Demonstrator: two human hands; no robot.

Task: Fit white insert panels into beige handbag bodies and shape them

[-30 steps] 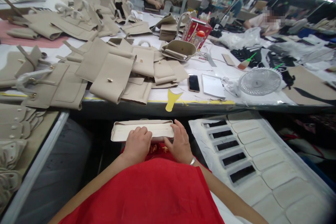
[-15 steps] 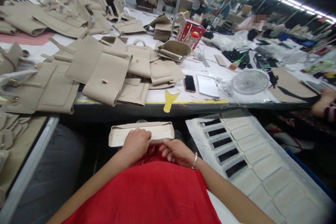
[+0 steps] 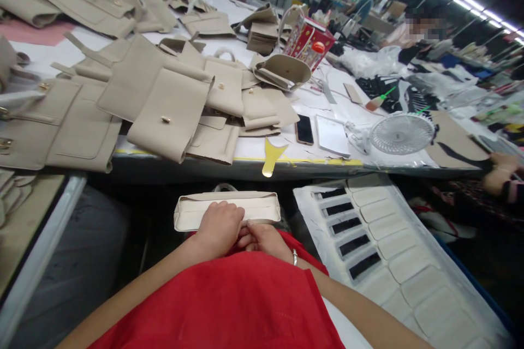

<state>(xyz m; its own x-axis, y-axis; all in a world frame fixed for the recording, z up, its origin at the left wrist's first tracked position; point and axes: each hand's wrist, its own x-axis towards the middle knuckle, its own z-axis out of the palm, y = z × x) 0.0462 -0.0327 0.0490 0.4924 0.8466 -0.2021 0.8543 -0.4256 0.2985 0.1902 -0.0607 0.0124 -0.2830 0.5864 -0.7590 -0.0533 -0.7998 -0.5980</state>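
Note:
A beige handbag (image 3: 186, 217) rests at my lap with its long, pale opening or base facing up; I cannot tell which. Its grey-beige handle shows at the far side. My left hand (image 3: 221, 227) lies over the near long edge, fingers curled down and closed on it. Close beside it, my right hand (image 3: 265, 240) pinches the same edge between thumb and fingers, a silver bangle at the wrist. Both sets of fingertips are partly hidden. Below the hands spreads a red apron (image 3: 216, 300).
Beige bag pieces (image 3: 167, 114) cover the table's left side. Along its front lie a yellow Y-shaped piece (image 3: 272, 157), a phone (image 3: 304, 130), a white pad (image 3: 332, 136) and a fan (image 3: 401, 133). A board of pale panels (image 3: 385, 229) stands at right. Another person's hand (image 3: 501, 172) is at far right.
The right hand has moved left along the bag's near edge, closer to the left hand. The view has shifted slightly, and more of the bag's handle shows.

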